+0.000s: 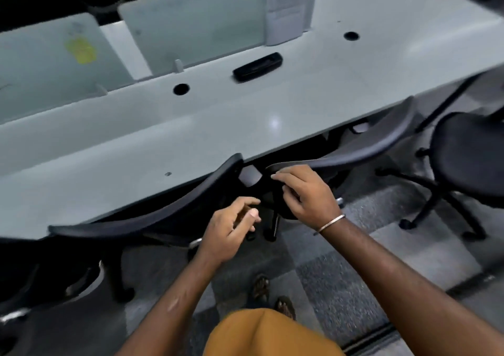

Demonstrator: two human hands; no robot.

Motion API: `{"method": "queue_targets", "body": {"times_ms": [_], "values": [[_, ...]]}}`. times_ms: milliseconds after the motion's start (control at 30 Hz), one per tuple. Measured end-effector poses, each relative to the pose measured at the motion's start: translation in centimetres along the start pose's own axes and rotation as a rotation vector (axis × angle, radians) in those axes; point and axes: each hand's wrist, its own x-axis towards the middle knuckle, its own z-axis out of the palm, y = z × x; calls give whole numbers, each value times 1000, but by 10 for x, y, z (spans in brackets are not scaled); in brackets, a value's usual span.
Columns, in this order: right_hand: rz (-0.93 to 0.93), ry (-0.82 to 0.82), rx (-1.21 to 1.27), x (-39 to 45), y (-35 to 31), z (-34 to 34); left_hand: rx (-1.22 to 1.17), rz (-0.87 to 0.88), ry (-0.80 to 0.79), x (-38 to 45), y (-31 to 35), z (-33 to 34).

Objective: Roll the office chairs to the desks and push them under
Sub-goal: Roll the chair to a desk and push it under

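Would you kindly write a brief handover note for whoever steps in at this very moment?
Left hand: loosely curled, holding nothing.
Right hand: fingers on the end of the middle black chair's curved backrest; whether it grips is unclear.
Done: that chair and the left black chair sit with backrests against the long grey desk.
Left: the black chair at far right stands clear of the desk; roll it in.

No readable text, labels, brands or numbers anywhere. Only a blurred yellow mark (81, 50) on the frosted divider panel (49, 55) behind the desk (163, 126), too smeared to make out as writing or sign.
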Motion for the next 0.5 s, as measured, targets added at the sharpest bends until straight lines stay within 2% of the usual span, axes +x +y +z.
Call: {"method": "queue_targets", "body": {"times_ms": [200, 500], "values": [[198, -56, -81, -40, 52, -26, -5, 65, -239, 70, 19, 36], [611, 106, -105, -114, 136, -88, -18, 148, -577, 128, 53, 133]]}}
